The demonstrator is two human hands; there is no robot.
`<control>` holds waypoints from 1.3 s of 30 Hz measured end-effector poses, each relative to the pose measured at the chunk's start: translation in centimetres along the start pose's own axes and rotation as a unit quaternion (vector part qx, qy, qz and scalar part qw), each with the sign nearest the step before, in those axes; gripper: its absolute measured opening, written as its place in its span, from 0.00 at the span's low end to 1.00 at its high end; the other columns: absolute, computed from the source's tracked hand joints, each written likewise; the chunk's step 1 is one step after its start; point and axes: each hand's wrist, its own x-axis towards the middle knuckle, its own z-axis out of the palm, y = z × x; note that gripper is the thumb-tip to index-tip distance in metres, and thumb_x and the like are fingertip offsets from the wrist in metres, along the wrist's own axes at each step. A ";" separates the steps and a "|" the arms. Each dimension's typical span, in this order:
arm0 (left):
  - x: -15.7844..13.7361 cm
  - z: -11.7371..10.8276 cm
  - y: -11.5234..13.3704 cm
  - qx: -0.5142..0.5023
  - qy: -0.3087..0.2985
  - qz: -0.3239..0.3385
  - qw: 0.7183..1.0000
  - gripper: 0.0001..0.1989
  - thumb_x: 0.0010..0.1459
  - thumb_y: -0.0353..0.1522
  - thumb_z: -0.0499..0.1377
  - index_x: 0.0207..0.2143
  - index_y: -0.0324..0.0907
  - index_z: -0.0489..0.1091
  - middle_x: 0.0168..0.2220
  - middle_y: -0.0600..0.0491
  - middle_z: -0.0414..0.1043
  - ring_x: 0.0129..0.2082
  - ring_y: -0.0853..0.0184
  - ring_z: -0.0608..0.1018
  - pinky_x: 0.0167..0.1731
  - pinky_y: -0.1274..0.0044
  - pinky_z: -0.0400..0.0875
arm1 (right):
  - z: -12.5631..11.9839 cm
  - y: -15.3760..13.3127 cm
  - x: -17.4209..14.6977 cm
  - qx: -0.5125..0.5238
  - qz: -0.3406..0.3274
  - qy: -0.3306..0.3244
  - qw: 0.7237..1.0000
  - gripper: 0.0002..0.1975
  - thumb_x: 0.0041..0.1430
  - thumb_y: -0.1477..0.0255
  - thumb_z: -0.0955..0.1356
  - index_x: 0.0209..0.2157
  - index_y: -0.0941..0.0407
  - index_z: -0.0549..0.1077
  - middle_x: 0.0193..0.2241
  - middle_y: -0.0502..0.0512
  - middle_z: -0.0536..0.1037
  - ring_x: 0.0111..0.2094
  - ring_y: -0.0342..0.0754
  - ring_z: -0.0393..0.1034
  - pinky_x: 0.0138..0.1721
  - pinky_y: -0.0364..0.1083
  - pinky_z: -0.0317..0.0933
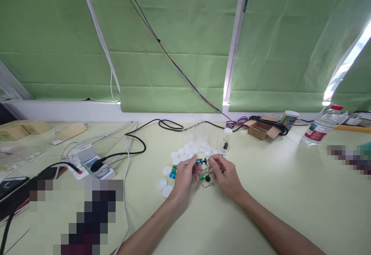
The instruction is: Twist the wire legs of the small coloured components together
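My left hand [185, 175] is closed on a small blue metal part [199, 162] that has a black disc-shaped end [205, 161]. Close by on the right, my right hand [224, 174] has its thumb and fingers pinched together beside that black end; what lies between them is too small to make out. Under the hands are a green metal piece [202, 177], a black round piece [208, 178] and thin metal pins [209, 185]. More green pieces [174, 168] and blue pieces [172, 175] show left of my left wrist, partly hidden by it.
Several white caps [167, 170] and clear tubes [199, 133] stand around the hands, with a capped tube [226, 143] holding dark parts. Farther right are a cardboard box [259, 128], a can [289, 119] and a water bottle [321, 127]. A power strip [94, 164] and cables lie left.
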 end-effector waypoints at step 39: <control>0.0 0.1 -0.5 0.000 -0.004 -0.001 1.000 0.23 0.53 0.46 0.61 0.16 0.38 0.66 0.17 0.54 0.64 0.15 0.74 0.64 0.17 0.79 0.57 | 0.0 0.0 -0.1 0.050 -0.044 -0.051 0.996 0.07 0.66 0.68 0.62 0.44 0.54 0.67 0.33 0.53 0.72 0.24 0.42 0.68 0.27 0.43 0.64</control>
